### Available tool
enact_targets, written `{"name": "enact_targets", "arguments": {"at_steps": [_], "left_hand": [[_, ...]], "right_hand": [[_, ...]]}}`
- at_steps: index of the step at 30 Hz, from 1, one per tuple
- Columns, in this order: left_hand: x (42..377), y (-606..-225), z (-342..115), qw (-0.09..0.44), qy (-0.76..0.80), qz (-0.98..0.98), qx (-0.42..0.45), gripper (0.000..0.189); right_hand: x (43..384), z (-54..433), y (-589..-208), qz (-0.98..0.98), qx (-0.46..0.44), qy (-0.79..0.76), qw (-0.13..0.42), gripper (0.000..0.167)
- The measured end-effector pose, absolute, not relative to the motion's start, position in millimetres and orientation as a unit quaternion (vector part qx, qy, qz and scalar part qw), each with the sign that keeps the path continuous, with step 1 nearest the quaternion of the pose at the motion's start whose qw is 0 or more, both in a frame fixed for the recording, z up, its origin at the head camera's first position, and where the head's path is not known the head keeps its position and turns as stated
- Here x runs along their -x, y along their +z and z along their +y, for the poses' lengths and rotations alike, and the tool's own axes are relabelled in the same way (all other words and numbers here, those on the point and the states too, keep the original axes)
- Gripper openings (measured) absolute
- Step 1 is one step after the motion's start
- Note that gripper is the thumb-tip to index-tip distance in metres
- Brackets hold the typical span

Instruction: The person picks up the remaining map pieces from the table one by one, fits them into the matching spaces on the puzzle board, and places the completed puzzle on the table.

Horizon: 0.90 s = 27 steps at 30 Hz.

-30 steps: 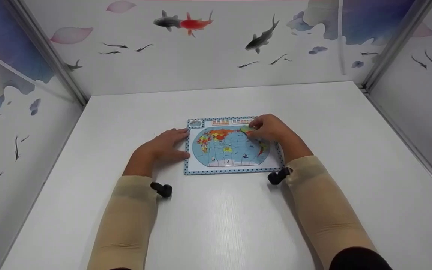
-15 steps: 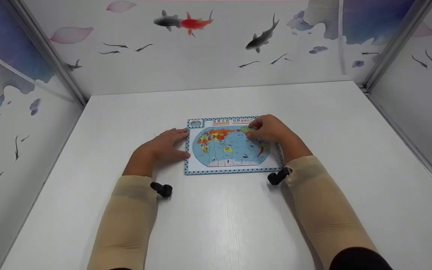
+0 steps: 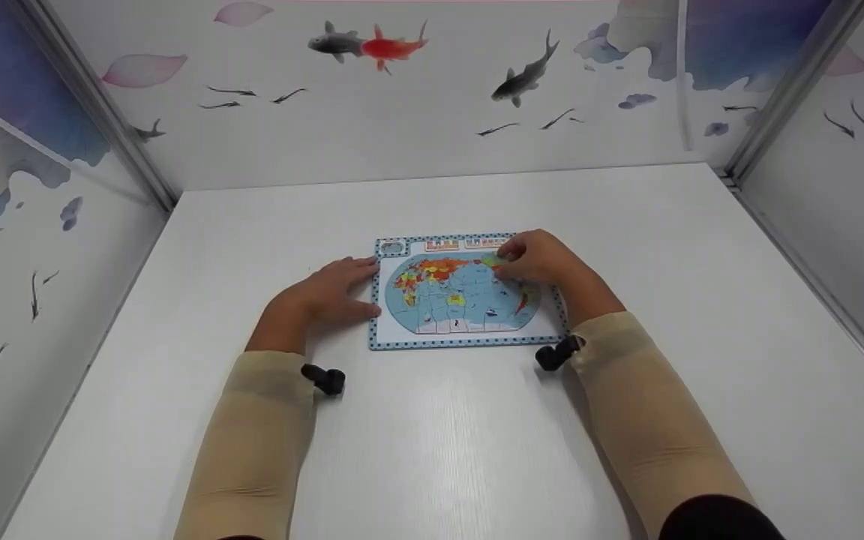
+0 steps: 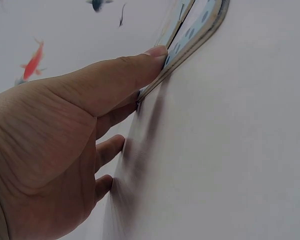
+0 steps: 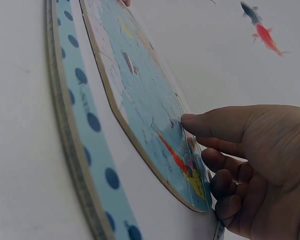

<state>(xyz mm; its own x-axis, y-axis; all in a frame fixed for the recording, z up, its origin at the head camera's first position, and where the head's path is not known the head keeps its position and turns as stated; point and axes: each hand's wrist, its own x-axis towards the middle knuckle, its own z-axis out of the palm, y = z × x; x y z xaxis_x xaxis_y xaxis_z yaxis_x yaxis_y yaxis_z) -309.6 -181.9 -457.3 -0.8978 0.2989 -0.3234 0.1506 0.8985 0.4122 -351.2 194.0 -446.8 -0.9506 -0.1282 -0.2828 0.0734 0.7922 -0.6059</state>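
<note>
A world-map jigsaw puzzle (image 3: 451, 300) with a blue dotted border lies flat on the white table, its map pieces joined in an oval. My left hand (image 3: 327, 292) is spread at the puzzle's left edge. In the left wrist view, its thumb (image 4: 155, 55) touches the border, with the other fingers lower down. Over the map's upper right is my right hand (image 3: 544, 259), thumb and forefinger pinching a green-and-orange puzzle piece (image 3: 490, 259) at its place in the map. The right wrist view shows the thumb on the map and the other fingers curled; the hand hides the upper right corner.
The white table (image 3: 432, 435) extends around the puzzle. White walls (image 3: 432, 135) printed with fish enclose it at the back and sides. Black wrist-camera mounts (image 3: 325, 380) stick out from both sleeves.
The green-and-orange piece under my right fingertips looked slightly raised a second ago and now lies flatter. Both hands have hardly moved.
</note>
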Motion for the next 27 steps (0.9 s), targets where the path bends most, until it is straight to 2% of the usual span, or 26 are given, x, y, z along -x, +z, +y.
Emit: {"name": "enact_targets", "arguments": {"at_steps": [27], "left_hand": [[308.9, -458.5, -182.2, 0.191, 0.196, 0.956, -0.105, 0.089]], "right_hand": [[356.2, 202.8, -444.5, 0.925, 0.008, -0.352, 0.143, 0.042]]}}
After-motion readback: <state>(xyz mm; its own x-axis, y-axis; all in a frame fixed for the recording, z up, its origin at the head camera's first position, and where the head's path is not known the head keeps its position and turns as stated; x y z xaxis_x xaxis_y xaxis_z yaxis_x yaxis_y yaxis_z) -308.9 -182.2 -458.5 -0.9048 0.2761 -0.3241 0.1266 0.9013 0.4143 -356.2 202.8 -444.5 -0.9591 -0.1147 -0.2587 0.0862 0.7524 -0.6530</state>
